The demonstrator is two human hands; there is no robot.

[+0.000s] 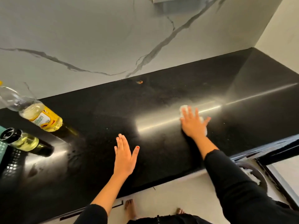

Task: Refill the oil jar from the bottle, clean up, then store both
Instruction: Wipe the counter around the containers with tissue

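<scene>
On the black countertop point(161, 102), my right hand point(193, 122) lies flat with fingers spread, pressing a white cloth point(184, 109) that peeks out around the fingers. With straight fingers, my left hand point(125, 155) rests flat on the counter nearer the front edge and holds nothing. At the far left stands the plastic oil bottle point(35, 114) with a yellow label, partly filled with pale oil. Just in front of it is the glass oil jar point(22, 140) with a dark lid, holding yellowish oil.
A marbled grey wall point(97, 38) backs the counter. A small orange speck point(140, 82) lies at the wall's foot. A dark perforated rack point(9, 162) sits at the left edge. Below the counter are white cabinet fronts point(169, 191) and my bare feet.
</scene>
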